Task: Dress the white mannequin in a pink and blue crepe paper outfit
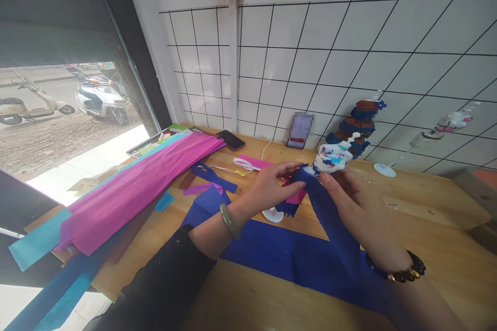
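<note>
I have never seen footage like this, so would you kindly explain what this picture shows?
Certainly. There is no machine here: this single picture comes from a camera worn on a person's head, looking forward and down at their own bare hands. The left hand and right hand together hold a dark blue strip against a white, paint-splashed figure. On the wooden table lie pink sheets and a dark phone; a brown-and-blue layered figure stands behind.

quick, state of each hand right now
Left hand: closed, pinching the blue paper.
Right hand: closed, holding the colour-specked white figure near its base.
</note>
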A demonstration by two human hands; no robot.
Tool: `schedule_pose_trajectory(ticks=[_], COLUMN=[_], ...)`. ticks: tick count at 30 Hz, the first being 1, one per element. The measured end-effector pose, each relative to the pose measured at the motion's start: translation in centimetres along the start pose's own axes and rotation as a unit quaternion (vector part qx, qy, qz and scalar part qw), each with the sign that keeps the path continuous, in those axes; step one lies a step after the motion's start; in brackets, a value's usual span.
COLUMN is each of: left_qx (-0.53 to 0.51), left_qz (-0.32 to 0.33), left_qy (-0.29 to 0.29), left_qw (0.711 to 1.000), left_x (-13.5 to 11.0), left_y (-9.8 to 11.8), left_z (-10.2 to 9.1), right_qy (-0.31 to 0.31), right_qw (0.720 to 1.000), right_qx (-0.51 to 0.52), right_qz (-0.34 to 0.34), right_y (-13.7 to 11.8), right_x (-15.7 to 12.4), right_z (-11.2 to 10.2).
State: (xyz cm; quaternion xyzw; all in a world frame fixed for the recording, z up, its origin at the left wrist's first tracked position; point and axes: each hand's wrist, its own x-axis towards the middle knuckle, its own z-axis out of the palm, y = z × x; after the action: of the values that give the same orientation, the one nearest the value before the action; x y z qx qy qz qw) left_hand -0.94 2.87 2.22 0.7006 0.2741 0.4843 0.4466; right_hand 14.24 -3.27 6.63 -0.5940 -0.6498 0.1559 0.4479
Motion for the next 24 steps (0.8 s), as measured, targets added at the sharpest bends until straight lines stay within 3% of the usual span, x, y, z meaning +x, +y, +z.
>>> schedule_pose_trajectory(ticks=[5, 9, 17, 24], left_qx=[-0.124, -0.214, -0.219, -0.205], left_qz=[-0.038, -0.097, -0.148, -0.171], left_qy=[0.028, 0.02, 0.042, 0.056], left_qw=[0.991, 0.972, 0.963, 0.962], left_x=[0.3, 0.6, 0.9, 0.9], left_y=[-0.2, 0.0, -0.4, -0.7], left_z=[0.0, -0.5, -0.7, -0.7], right_qy=[0.024, 0.006, -0.058, -0.09], right_qw=[0.994, 0.985, 0.981, 0.983], right_qx=[0.08, 0.132, 0.135, 0.101], right_qz=[0.074, 0.112, 0.127, 0.127], right_y=[-0.3, -0.2, 0.5, -0.9], right_x=[0.0, 0.1, 0.2, -0.1], right_z=[-0.1, -0.9, -1.4, -1.1])
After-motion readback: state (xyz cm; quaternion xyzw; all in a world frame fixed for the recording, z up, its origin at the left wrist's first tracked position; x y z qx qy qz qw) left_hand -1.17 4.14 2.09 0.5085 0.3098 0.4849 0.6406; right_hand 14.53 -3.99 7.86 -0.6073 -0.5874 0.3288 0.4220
